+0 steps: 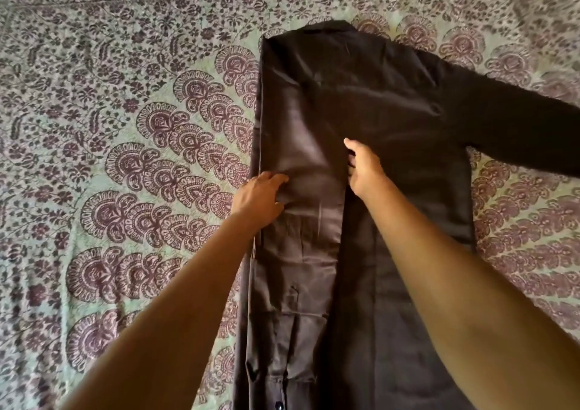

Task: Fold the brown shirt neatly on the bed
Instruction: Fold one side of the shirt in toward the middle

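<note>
The brown shirt (392, 102) lies flat on the bed, collar at the far end and hem toward me. Its left side is folded inward, and the left sleeve (301, 252) runs down along the body, cuff buttons near the bottom of the view. The right sleeve (518, 121) stretches out to the right. My left hand (260, 198) rests on the folded left edge, its fingers pressing the fabric. At the inner edge of the folded part is my right hand (364, 168), fingers curled round that edge and thumb pointing away from me.
A green bedspread (125, 127) with purple floral and fan patterns covers the whole bed. It spreads wide to the left of the shirt, with a narrower strip on the right under the outstretched sleeve.
</note>
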